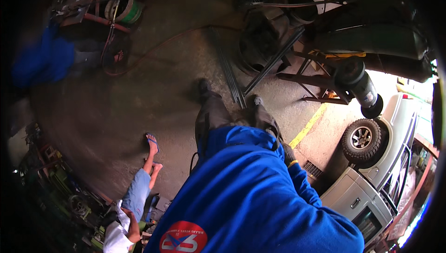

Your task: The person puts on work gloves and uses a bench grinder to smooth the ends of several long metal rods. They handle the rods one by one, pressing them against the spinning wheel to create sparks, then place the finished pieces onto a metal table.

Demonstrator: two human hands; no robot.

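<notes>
- The person stands on the concrete floor (139, 99) in a blue jacket (251, 192) and dark trousers (214, 113).
- The right hand (288, 153) shows only as a dark shape at the end of the blue sleeve (304, 185), beside the right hip; I cannot tell how far its fingers are open or whether they hold anything.
- The left hand is hidden behind the jacket.
- The thing nearest to the right hand is a drain grate (312, 169) in the floor, just to its right, near the end of a yellow line (306, 125).
- Thin steel rods (230, 74) lie on the floor between the two shoes.
- A silver car (357, 192) stands at the right, its wheel (362, 139) beyond the grate.
- Another person (134, 197) sits at the lower left, in blue sandals.
</notes>
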